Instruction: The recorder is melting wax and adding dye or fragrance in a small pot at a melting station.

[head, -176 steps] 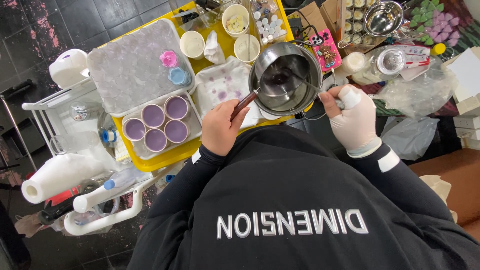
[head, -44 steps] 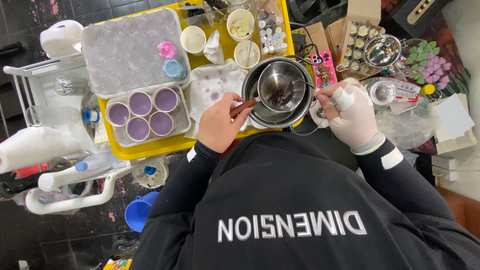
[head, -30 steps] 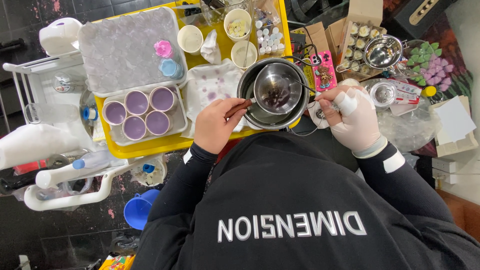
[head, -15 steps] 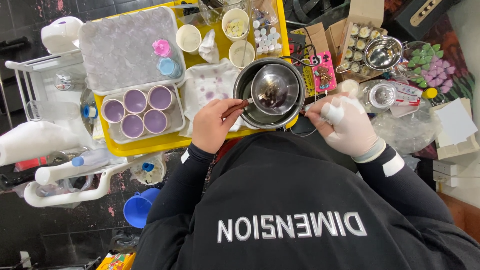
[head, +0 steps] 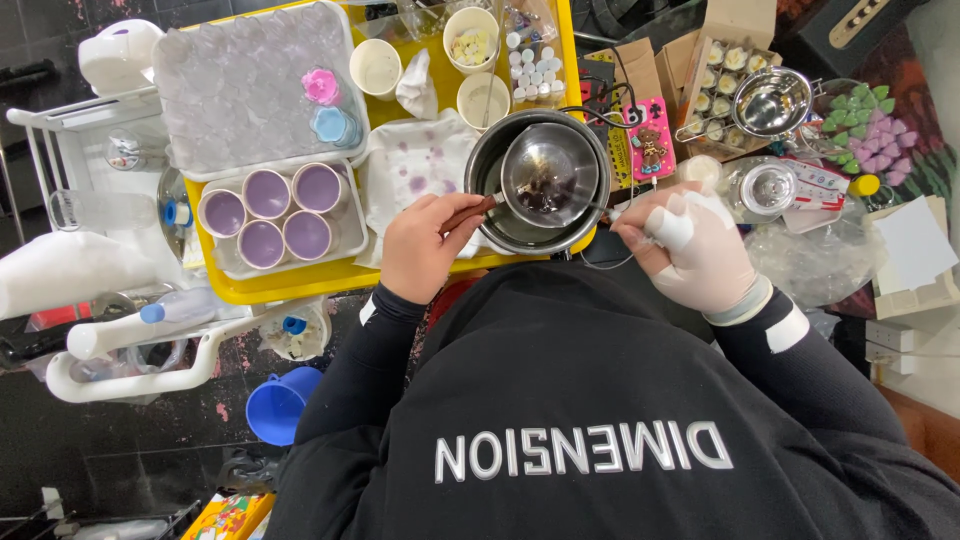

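Head view, looking down over the person's black-sleeved arms. The left hand (head: 420, 250), bare, lies at centre frame with the forearm running up from the lower left; its fingers are curled around the reddish-brown handle (head: 468, 211) of a small steel melting pot (head: 549, 174), grasping it. The small pot sits inside a larger steel pot (head: 490, 165), its bowl holding a dark residue.

The right hand (head: 695, 250), in a white glove with a taped finger, is at centre right, wrist bent inward, fingers pinched around a thin metal stirrer (head: 600, 208) whose far end reaches toward the small pot; the grip is closed on the stirrer.

Both pots rest at the right edge of a yellow tray (head: 330, 283) on the counter. Just left of the pots lies a white cloth (head: 415, 170) spotted with purple. Further left, a shallow clear container (head: 352, 225) carries five purple-filled cups (head: 267, 193), packed close together. Above it, at upper left, a clear mould sheet (head: 240, 100) bears a pink flower mould (head: 321, 86) and a blue mould (head: 328, 124). Three paper cups (head: 375, 68) stand along the upper edge of the tray.

To the right of the pots: a pink phone (head: 650, 125), a cardboard box of small candles (head: 712, 75), and a second steel pot (head: 770, 100) at upper right. A blue funnel (head: 275, 405) lies on the floor at lower left.
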